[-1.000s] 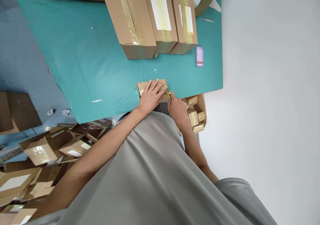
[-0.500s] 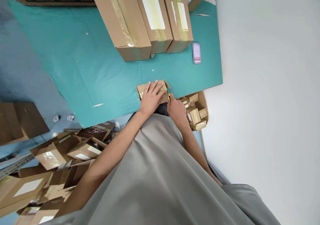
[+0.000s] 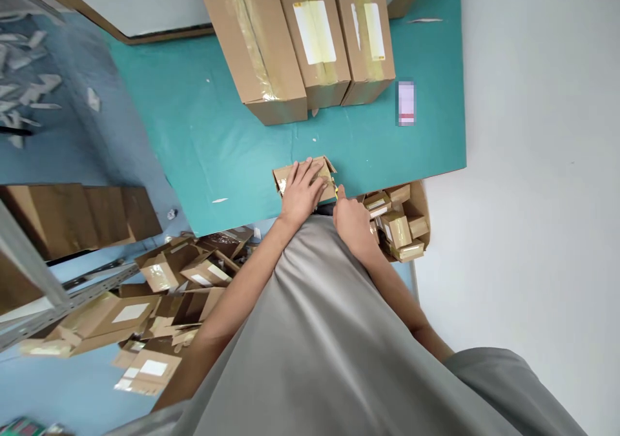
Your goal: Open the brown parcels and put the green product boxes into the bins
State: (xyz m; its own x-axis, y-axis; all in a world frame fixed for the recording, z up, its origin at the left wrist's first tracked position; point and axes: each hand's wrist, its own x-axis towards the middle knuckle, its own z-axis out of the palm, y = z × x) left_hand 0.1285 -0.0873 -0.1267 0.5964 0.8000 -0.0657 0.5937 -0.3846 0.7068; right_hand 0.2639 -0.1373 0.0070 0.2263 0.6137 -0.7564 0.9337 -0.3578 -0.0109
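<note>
A small taped cardboard box [image 3: 317, 167] lies on the green tabletop [image 3: 213, 165] at its near edge, close to my body. My left hand [image 3: 301, 195] rests on top of it, fingers spread and flat, pressing on the taped face. At the box's right end a flap sticks out. My right hand [image 3: 352, 221] is closed around a yellow utility knife [image 3: 336, 191], whose tip is at that right end. Most of the knife's handle is hidden inside my fist, and I cannot make out the blade clearly.
Three taped cartons [image 3: 314, 42] stand at the table's back, with a blurred-out pinkish rectangle [image 3: 407, 103] to their right. Below the table's right edge sits a carton of small boxes [image 3: 420, 213]. Opened boxes [image 3: 165, 261] pile up on the floor at left, beside a metal shelf [image 3: 72, 303]. A white wall [image 3: 533, 165] borders the right.
The view has shifted left, so the scene sits further right. My right hand with the utility knife has moved slightly away from the box's right end; my left hand stays on the box.
</note>
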